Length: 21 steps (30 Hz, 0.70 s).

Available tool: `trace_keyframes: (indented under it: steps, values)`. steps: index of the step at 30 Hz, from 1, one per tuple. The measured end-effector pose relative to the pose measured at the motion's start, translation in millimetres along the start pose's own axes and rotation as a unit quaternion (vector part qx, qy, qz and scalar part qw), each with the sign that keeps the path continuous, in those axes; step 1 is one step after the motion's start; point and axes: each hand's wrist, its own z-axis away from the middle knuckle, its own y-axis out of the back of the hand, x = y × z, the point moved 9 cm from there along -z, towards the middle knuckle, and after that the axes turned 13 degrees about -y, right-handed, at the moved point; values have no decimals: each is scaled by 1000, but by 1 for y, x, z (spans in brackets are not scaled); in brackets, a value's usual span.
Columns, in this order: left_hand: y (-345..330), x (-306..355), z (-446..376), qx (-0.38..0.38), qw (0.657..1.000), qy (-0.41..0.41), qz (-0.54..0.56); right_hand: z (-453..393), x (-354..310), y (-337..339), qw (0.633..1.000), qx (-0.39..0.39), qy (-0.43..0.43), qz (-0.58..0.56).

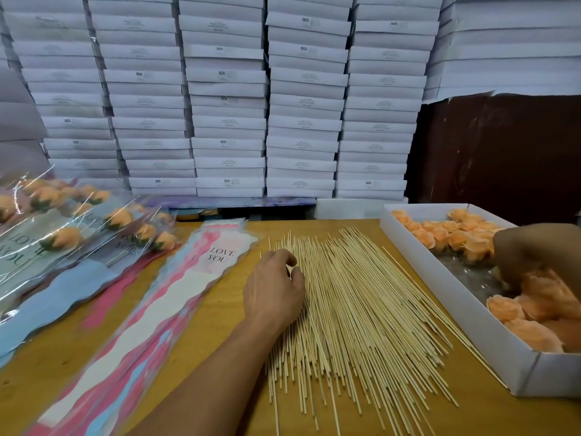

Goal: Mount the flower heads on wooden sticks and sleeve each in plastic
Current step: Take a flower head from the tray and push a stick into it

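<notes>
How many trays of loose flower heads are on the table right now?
1: the white tray at the table's right edge, holding peach flower heads at both ends. The right hand reaches into it.

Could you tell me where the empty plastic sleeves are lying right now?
In the head view, the empty sleeves lie left of centre on the table, between the finished flowers and the wooden sticks.

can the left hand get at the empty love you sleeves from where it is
Probably yes: the left hand rests on the wooden sticks, and the sleeves lie right beside it on the table, with nothing between.
</notes>
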Motion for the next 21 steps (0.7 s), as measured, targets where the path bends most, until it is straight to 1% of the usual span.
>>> trace_keyframes:
  steps: [8, 11, 13, 16, 18, 21]
  values:
    - [0, 0, 0, -1, 1000, 3, 8, -5, 25, 8, 989, -35, -32, -138]
    - [0, 1, 0, 2, 1000, 1, 17, -6, 22, 24, 971, -38, -13, -235]
    - [1, 2, 0, 10, 999, -7, 33, 3, 13, 45, 955, -12, 13, -297]
    - [2, 6, 0, 20, 997, -30, 75, 35, -18, 79, 930, 33, 87, -356]
    - [2, 11, 0, 17, 992, -54, 116, 67, -45, 94, 909, 33, 140, -391]
    - [-3, 21, 2, -6, 975, -89, 201, 116, -90, 100, 884, 9, 205, -421]
